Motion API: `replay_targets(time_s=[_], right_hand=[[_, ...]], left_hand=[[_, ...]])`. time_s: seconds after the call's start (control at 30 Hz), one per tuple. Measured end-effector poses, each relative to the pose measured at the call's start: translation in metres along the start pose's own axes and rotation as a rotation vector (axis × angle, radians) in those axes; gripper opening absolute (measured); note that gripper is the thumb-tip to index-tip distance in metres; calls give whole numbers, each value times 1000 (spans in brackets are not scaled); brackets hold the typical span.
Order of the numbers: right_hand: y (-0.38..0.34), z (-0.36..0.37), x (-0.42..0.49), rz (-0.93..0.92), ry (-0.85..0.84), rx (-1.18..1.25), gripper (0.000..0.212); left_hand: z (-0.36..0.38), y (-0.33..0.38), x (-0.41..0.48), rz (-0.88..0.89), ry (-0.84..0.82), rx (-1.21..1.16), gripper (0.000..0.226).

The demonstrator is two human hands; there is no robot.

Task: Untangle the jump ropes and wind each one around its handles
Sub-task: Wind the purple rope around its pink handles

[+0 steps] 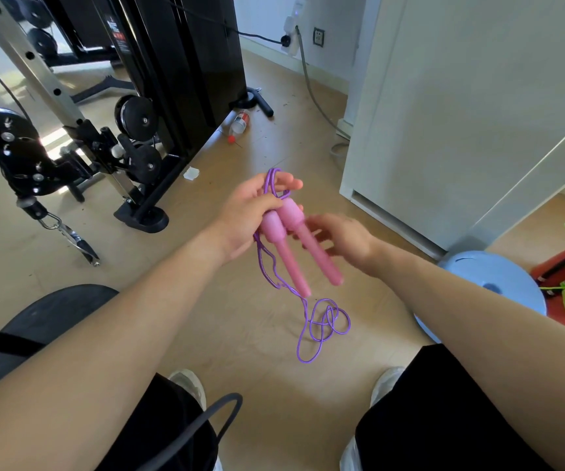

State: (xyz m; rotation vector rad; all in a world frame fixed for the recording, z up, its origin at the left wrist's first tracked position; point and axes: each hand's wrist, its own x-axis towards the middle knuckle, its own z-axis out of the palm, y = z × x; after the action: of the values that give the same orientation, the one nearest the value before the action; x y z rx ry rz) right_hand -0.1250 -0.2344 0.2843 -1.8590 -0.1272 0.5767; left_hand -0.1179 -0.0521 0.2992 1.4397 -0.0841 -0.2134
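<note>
Pink handles (294, 246), paired, gripped at their heads by left hand (250, 212). Right hand (339, 239) blurred, fingers loose beside them, apparently empty. Purple cord (322, 324) dangles kinked: risk of knotting if wound unstraightened.

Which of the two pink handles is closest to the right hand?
The right-side handle, beside the right hand; the other handle hangs by the purple rope, nearer the left hand.

Wooden floor (260, 385) with fallen bottle (240, 122)
</note>
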Motion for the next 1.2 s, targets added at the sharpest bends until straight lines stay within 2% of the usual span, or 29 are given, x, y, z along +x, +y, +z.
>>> replay_targets(time_s=[0.07,0.17,0.23,0.33,0.4,0.5,0.63,0.73,0.77,0.83,0.87,0.97,1.0,1.1,1.13,1.2], right_hand=[[-1,-6,1,11,9,64,32],[6,-3,1,71,-145,138,48],[3,4,-3,98,-267,302,46],[-5,9,-8,54,-396,456,37],[-4,9,-6,7,-412,436,43],[-6,5,-3,23,-369,299,66],[-14,-3,-7,-35,-371,-47,41],[-13,-13,-6,-61,-278,-411,45],[-11,-18,-4,-65,-246,-513,38],[-10,-27,-5,-65,-196,-576,23],[-9,-32,-6,-56,-175,-512,17],[-7,-40,-9,-9,-147,-125,32],[-8,-39,-10,-7,-158,-15,31],[-11,-31,-14,-96,-138,63,8],[-12,-30,-15,-112,-126,70,6],[-12,-28,-15,-102,-133,101,16]], left_hand=[[5,8,-3,-30,-33,-107,37],[14,15,-9,-39,-105,-227,40],[16,18,-12,-49,-114,-304,41],[15,22,-13,-69,-143,-385,41],[15,23,-13,-81,-155,-397,41],[15,22,-14,-72,-154,-316,40],[12,17,-13,-79,-177,-134,27],[13,11,-14,-75,-250,-4,16],[14,9,-15,-72,-271,31,16],[14,5,-16,-77,-287,90,16],[14,4,-16,-82,-289,119,17],[13,2,-15,-72,-288,212,19],[13,2,-15,-66,-282,231,19],[15,2,-14,-56,-258,209,18],[15,3,-14,-58,-251,183,19],[15,4,-14,-65,-241,132,21]])
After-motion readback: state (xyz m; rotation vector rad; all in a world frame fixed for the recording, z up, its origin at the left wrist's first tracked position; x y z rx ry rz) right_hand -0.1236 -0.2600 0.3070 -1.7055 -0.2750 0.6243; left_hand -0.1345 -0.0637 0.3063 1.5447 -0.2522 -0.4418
